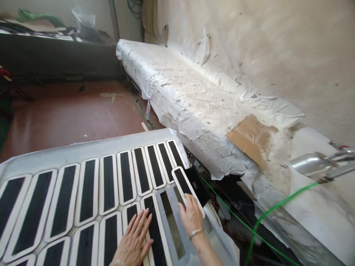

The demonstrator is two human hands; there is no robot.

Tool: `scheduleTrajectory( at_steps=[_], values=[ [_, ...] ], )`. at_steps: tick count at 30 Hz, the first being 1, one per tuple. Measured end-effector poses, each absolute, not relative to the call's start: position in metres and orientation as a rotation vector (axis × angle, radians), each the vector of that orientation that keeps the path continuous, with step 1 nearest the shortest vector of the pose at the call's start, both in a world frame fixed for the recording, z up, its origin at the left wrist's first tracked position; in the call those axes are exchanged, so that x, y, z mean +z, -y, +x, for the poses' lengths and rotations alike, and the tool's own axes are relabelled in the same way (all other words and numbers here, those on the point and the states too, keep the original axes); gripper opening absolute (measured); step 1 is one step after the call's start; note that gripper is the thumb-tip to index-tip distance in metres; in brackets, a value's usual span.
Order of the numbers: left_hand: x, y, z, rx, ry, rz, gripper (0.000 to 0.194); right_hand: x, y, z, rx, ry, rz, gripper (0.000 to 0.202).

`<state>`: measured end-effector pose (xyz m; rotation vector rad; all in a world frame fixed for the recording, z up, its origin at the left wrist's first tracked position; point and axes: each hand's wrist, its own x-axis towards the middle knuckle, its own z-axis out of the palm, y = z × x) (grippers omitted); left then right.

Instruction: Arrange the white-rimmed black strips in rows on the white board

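Nearest to us, our left hand (pixel 135 240) lies flat and open on the sheet (pixel 91 147), fingers spread, palm down across the lower row of panels (pixel 111 236), holding nothing. Just to its right our right hand (pixel 191 218), with a bangle (pixel 195 233) at the wrist, rests its fingers on the lower end of one loose panel (pixel 185 184); the fingers are curled lightly over it, but we cannot tell whether they grip it or only press on it. That panel, black with a pale rim like the others, lies at a slant at the right edge of the sheet, its upper end touching the last panel of the upper row (pixel 111 181) and its right side over a black object (pixel 197 183) at the sheet's edge. Between our hands lies another panel (pixel 155 229), and beside it two bare grey outlines (pixel 172 221) show on the sheet. The rows run leftward across the sheet, each panel upright and just beside the next. To the right, a long bench (pixel 177 85) wrapped in crumpled, speckled white plastic runs along a pale wall (pixel 277 48), with a brown cardboard patch (pixel 249 136) on it. A green cord (pixel 266 214) loops below the bench. At the far right edge a metal tool (pixel 318 166) pokes into view. The red-brown floor (pixel 69 111) stretches back to a dark counter (pixel 55 55).
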<state>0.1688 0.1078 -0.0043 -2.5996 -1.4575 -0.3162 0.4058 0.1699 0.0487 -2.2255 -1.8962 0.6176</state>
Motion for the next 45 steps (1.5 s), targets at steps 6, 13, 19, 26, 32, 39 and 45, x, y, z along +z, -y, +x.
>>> scheduleTrajectory(
  at_steps=[6, 13, 19, 26, 32, 39, 45],
  values=[
    [-0.005, -0.111, 0.166, -0.291, 1.394, -2.596, 0.068, 0.017, -0.205, 0.439, 0.399, 1.897, -2.484, 0.078],
    [-0.007, -0.111, 0.165, -0.222, 1.391, -2.605, 0.066, 0.023, -0.219, 0.426, 0.463, 1.822, -2.47, 0.055],
    [-0.003, -0.109, 0.165, -0.166, 1.442, -2.619, 0.066, 0.087, -0.211, 0.475, 0.734, 1.911, -2.204, 0.069],
    [-0.003, -0.11, 0.169, -0.198, 1.503, -2.604, 0.06, 0.155, -0.164, 0.516, 0.601, 3.059, -0.896, 0.063],
    [-0.002, -0.108, 0.171, -0.195, 1.578, -2.62, 0.059, 0.141, -0.167, 0.478, 0.33, 3.277, -0.167, 0.02],
    [0.0, -0.106, 0.174, -0.157, 1.727, -2.681, 0.058, 0.131, -0.195, 0.425, 0.413, 3.471, -0.01, 0.005],
    [0.001, -0.104, 0.175, -0.116, 1.793, -2.75, 0.057, 0.092, -0.239, 0.401, 0.753, 3.431, -0.197, 0.031]
  ],
)
